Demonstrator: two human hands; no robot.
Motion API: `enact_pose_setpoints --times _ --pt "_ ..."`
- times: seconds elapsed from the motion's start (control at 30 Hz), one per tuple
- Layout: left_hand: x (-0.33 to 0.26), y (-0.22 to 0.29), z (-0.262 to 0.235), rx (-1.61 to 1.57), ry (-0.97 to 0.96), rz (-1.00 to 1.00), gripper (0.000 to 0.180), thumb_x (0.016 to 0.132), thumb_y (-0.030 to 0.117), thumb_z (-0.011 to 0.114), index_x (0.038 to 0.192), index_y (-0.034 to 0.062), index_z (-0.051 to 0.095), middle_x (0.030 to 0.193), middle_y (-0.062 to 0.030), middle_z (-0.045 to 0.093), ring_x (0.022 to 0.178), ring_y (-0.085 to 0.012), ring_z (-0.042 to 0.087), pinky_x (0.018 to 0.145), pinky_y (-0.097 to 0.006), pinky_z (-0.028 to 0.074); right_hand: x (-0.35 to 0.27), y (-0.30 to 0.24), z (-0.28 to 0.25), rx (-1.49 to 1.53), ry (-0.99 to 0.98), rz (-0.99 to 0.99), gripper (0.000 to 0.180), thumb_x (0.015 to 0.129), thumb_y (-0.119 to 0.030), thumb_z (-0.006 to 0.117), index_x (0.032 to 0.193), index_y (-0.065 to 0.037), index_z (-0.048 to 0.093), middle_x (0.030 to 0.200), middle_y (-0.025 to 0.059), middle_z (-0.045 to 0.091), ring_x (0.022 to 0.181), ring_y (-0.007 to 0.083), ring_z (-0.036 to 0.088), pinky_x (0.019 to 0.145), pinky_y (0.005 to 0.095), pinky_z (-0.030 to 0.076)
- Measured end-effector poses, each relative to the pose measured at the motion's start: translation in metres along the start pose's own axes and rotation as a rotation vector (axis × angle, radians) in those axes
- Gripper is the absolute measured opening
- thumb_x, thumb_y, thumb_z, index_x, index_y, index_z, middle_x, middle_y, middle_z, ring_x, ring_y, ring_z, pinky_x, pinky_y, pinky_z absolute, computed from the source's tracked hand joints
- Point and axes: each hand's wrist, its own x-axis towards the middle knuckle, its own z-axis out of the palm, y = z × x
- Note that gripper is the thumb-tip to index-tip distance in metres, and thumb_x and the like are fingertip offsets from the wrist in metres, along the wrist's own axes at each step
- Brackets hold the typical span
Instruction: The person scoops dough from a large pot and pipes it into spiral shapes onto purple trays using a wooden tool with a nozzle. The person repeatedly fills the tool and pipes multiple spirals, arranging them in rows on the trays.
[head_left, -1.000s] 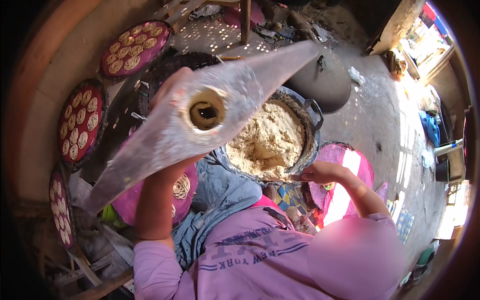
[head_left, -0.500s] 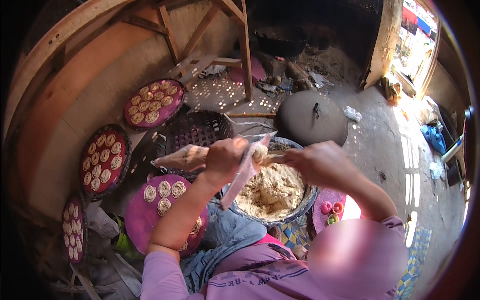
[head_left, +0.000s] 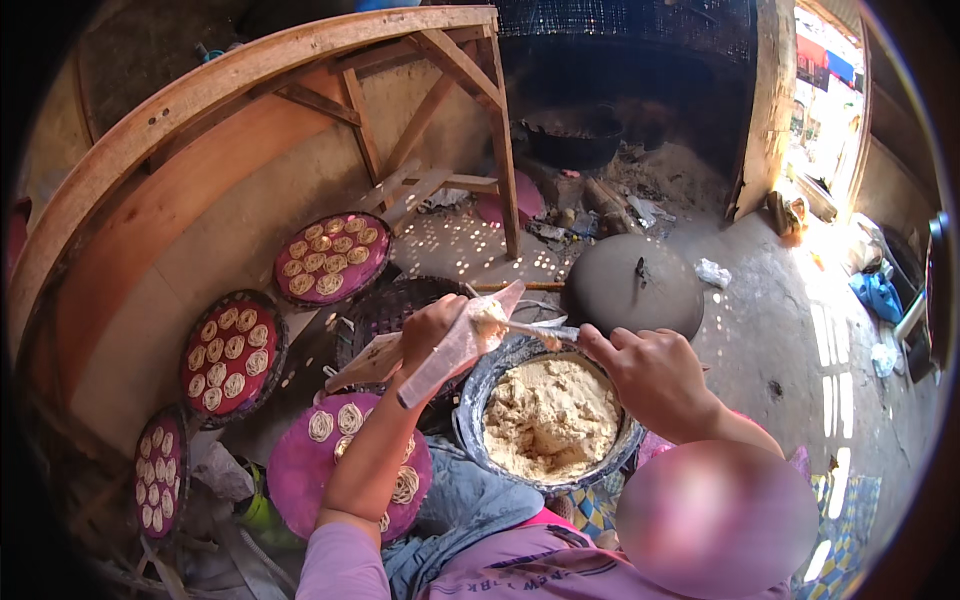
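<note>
My left hand [head_left: 430, 335] grips a pinkish piping bag [head_left: 452, 358] with its wide mouth spread and its cone pointing left. My right hand [head_left: 650, 380] is closed on the handle of a spoon [head_left: 535, 331], whose far end reaches into the mouth of the bag. A lump of pale dough [head_left: 488, 325] shows there. Below my right hand sits a dark, flour-smeared pot [head_left: 463, 435], holding a mass of crumbly yellowish dough [head_left: 550, 405]. Partly behind my left forearm lies a round pink tray [head_left: 300, 470] with several piped dough swirls.
More round trays with dough swirls stand at the left: a far one [head_left: 300, 265], a red one [head_left: 232, 385] and a narrow-looking one [head_left: 160, 490]. A dark woven basket [head_left: 370, 310] lies behind the bag. Beyond the pot are a round lid [head_left: 630, 290] and a wooden frame [head_left: 505, 150].
The view has tilted up, so the scene sits lower. The spoon end has stayed at the bag's mouth, its shaft now showing more plainly. Both hands keep their holds.
</note>
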Motion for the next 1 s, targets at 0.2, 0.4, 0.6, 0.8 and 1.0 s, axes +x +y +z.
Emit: enact_pose_setpoints --times 0.2,0.4,0.6,0.8,1.0 --pt "-0.003 0.029 0.010 0.081 -0.015 0.170 0.027 0.072 0.033 0.071 0.080 0.0132 0.055 0.075 -0.0040 0.057 0.064 -0.0231 0.064 0.056 -0.036 0.052 0.024 -0.016 0.014 -0.076 -0.165 -0.083 0.026 0.087 -0.016 0.055 0.113 -0.012 0.057 0.070 -0.0002 0.058 0.056 0.0158 0.061 0.051 0.0308 0.044" --pt "-0.012 -0.004 0.007 0.126 -0.104 -0.066 0.033 0.072 0.039 0.074 0.086 0.0143 0.057 0.078 -0.0049 0.059 0.068 -0.0258 0.065 0.057 -0.041 0.053 -0.002 -0.013 0.027 0.193 -0.121 0.075 0.022 0.090 -0.018 0.057 0.110 -0.011 0.062 0.072 0.0057 0.065 0.060 0.0197 0.066 0.049 0.0353 0.049" --pt "0.009 0.006 0.006 -0.037 0.164 -0.027 0.037 0.069 0.037 0.079 0.086 0.0109 0.060 0.079 -0.0077 0.060 0.071 -0.0297 0.065 0.059 -0.040 0.052 0.005 -0.025 0.097 1.073 0.010 0.604 0.028 0.097 -0.022 0.055 0.112 0.001 0.062 0.067 0.0183 0.062 0.053 0.0185 0.056 0.052 0.0329 0.043" --pt "0.021 -0.018 -0.010 0.048 0.132 -0.121 0.030 0.068 0.023 0.075 0.085 0.0095 0.054 0.081 -0.0108 0.060 0.076 -0.0336 0.063 0.064 -0.043 0.052 -0.030 -0.033 0.135 1.400 -0.202 0.655 0.027 0.099 -0.021 0.052 0.104 0.002 0.065 0.063 0.0055 0.055 0.058 0.0103 0.049 0.055 0.0296 0.042" --pt "-0.007 -0.047 -0.076 -0.471 0.149 -0.250 0.037 0.078 0.021 0.073 0.109 0.0038 0.061 0.102 -0.0102 0.065 0.087 -0.0197 0.065 0.079 -0.033 0.052 -0.048 -0.042 0.154 0.634 -0.633 0.278 0.052 0.097 -0.044 0.049 0.130 -0.004 0.053 0.118 0.0220 0.060 0.113 0.0349 0.057 0.096 0.0417 0.045"
